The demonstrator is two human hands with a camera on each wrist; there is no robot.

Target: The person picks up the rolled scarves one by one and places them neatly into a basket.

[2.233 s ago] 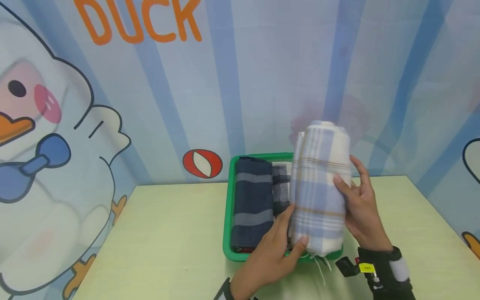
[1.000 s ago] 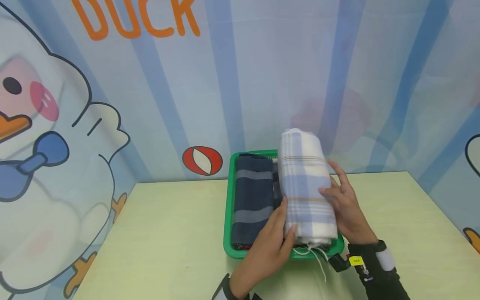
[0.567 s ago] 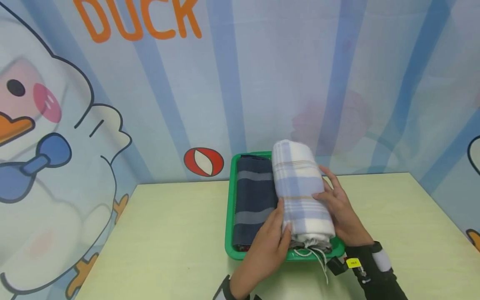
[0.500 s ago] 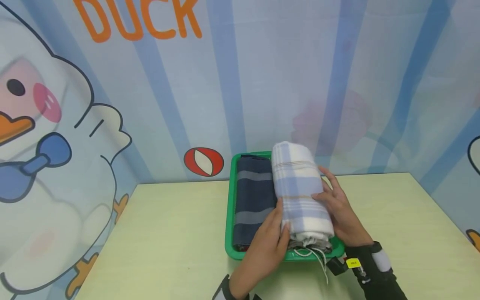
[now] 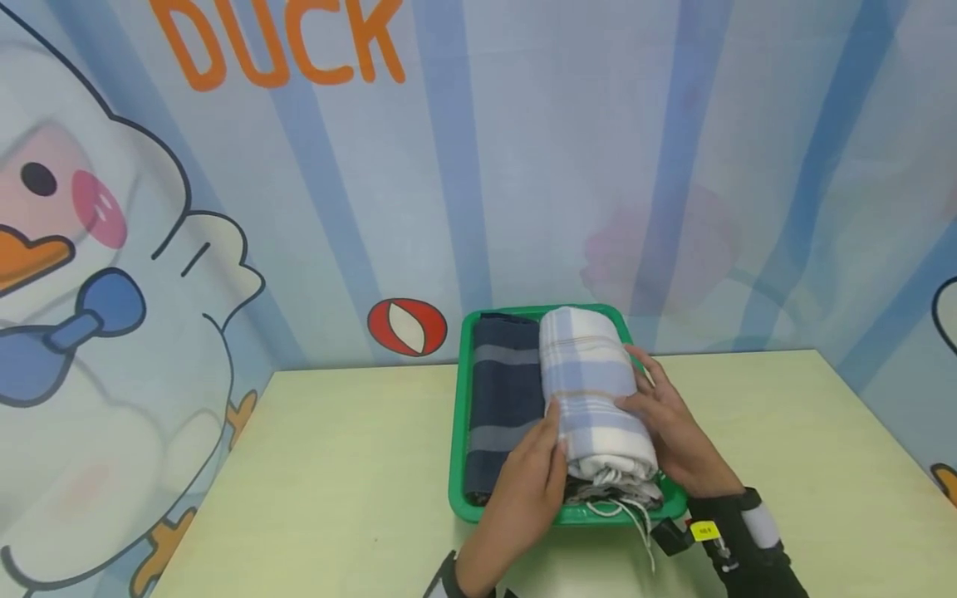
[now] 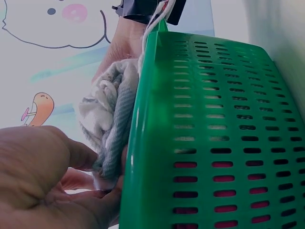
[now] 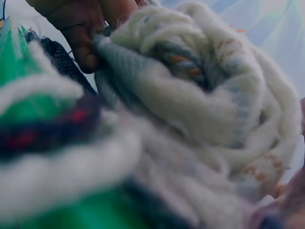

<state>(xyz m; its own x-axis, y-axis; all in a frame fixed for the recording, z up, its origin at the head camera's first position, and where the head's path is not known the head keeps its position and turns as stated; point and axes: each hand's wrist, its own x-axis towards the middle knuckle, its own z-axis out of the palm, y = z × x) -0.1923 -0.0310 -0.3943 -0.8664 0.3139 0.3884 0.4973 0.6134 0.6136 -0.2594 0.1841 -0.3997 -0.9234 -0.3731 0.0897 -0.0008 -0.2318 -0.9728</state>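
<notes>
A rolled plaid scarf (image 5: pixel 591 365), white with light blue checks, lies in the right half of the green plastic basket (image 5: pixel 457 415). My left hand (image 5: pixel 516 486) grips its near left side, thumb on top. From the right, my right hand (image 5: pixel 676 436) holds the roll with its thumb on the upper face. In the left wrist view the layered end of the scarf (image 6: pixel 107 112) sits at the basket's rim beside my left fingers. The right wrist view shows the spiral end of the scarf (image 7: pixel 200 90) close up.
A dark navy roll with grey bands (image 5: pixel 504 394) fills the basket's left side. Greyish fabric (image 5: pixel 631 493) shows beneath the plaid roll, and white strings (image 5: pixel 645 527) hang over the front rim. The pale yellow table (image 5: pixel 359 457) meets a printed backdrop (image 5: pixel 523 166) behind.
Both hands have brought the plaid scarf left and down, from above the basket's right side into the basket. Its far end has tipped down, so the basket's back rim shows behind it.
</notes>
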